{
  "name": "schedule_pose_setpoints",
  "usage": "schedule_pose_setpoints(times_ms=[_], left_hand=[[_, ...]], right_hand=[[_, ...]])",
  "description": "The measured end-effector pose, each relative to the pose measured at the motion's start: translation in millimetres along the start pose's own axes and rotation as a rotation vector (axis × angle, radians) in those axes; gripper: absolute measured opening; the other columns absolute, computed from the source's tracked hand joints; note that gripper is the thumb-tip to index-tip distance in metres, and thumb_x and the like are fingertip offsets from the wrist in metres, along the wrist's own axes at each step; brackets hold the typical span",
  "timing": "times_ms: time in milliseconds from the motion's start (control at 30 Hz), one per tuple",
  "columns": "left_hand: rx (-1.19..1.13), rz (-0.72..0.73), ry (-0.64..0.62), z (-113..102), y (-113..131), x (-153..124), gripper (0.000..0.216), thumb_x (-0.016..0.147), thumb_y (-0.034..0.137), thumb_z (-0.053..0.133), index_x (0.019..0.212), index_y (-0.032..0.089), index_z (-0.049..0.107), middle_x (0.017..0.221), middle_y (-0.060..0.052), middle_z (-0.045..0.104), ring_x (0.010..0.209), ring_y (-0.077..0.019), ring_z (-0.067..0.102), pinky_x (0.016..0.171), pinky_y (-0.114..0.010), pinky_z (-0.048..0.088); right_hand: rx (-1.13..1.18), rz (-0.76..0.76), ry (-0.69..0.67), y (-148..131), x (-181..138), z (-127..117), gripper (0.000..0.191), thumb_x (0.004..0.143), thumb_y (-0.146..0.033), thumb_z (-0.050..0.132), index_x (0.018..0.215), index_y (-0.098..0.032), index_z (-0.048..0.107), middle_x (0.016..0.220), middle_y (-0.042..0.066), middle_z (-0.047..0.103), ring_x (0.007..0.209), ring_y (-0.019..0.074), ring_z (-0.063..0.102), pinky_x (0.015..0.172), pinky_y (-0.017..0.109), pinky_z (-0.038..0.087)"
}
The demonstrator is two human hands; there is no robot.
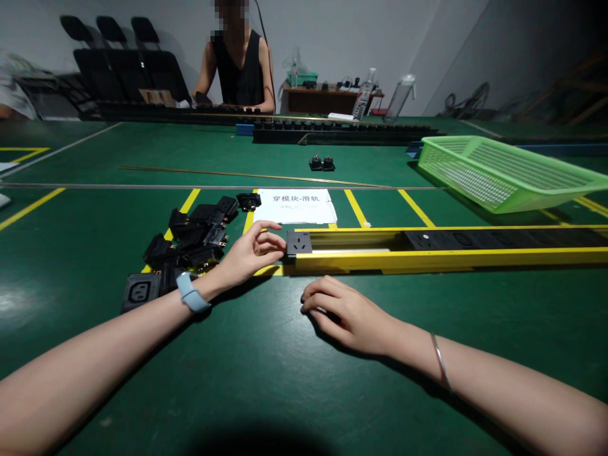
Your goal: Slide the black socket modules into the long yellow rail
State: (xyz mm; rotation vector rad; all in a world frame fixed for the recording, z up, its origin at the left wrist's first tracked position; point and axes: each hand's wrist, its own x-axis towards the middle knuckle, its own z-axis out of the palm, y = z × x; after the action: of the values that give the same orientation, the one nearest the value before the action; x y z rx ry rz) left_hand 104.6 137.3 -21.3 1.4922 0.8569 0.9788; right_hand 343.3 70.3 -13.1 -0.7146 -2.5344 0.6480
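A long yellow rail (427,258) lies across the green table (266,367), with several black socket modules (475,239) seated in its channel further right. My left hand (249,253), a pale blue band on its wrist, pinches a grey-black socket module (299,242) at the rail's left end. My right hand (339,313) rests palm down on the table just in front of the rail, fingers curled under; nothing shows in it. A pile of loose black socket modules (190,244) lies left of my left hand.
A white paper label (295,206) lies behind the rail. A tilted green plastic basket (503,171) sits at the right. Two small black parts (322,164) and long black rails (342,132) lie further back, where a person in a black top (240,63) sits.
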Motion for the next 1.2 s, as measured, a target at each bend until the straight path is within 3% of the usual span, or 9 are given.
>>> schedule_pose_setpoints(times_ms=[200,400,733,967,1200], left_hand=[[-0.007,0.002,-0.001,0,-1,-1,0.033,0.079,0.02,0.066,0.101,0.021,0.041,0.116,-0.006,0.057,0.098,-0.0158,0.065,0.091,-0.034,0.049],[-0.027,-0.016,-0.009,0,0,-1,0.033,0.078,0.019,0.066,0.1,0.02,0.041,0.116,-0.008,0.059,0.093,-0.014,0.066,0.089,-0.033,0.049],[-0.08,-0.062,-0.094,4,11,-4,0.025,0.082,0.027,0.061,0.088,0.02,0.037,0.131,-0.012,0.053,0.054,-0.0037,0.056,0.051,-0.023,0.045],[-0.091,-0.099,-0.103,6,14,-6,0.024,0.083,0.028,0.059,0.085,0.02,0.037,0.134,-0.01,0.048,0.053,-0.0033,0.056,0.049,-0.022,0.042],[-0.079,-0.12,-0.128,10,16,-8,0.025,0.081,0.029,0.061,0.085,0.019,0.038,0.121,-0.008,0.054,0.053,-0.0023,0.049,0.056,-0.025,0.044]], right_hand=[[-0.004,-0.007,0.005,0,0,0,0.018,0.091,-0.016,0.045,0.1,-0.017,0.06,0.104,0.01,0.059,0.096,0.0185,0.053,0.087,0.035,0.046],[-0.006,-0.005,0.005,0,0,-1,0.017,0.091,-0.016,0.045,0.1,-0.018,0.06,0.103,0.009,0.059,0.096,0.0189,0.053,0.087,0.035,0.047],[-0.011,0.004,-0.006,0,0,0,0.018,0.091,-0.016,0.044,0.099,-0.017,0.06,0.104,0.009,0.058,0.097,0.0188,0.052,0.087,0.035,0.046],[-0.012,0.006,-0.003,-1,0,0,0.018,0.091,-0.016,0.045,0.1,-0.017,0.06,0.104,0.009,0.059,0.096,0.0184,0.052,0.088,0.035,0.045],[-0.007,0.003,-0.015,0,1,0,0.018,0.092,-0.016,0.045,0.101,-0.017,0.06,0.105,0.009,0.059,0.097,0.0182,0.052,0.089,0.034,0.045]])
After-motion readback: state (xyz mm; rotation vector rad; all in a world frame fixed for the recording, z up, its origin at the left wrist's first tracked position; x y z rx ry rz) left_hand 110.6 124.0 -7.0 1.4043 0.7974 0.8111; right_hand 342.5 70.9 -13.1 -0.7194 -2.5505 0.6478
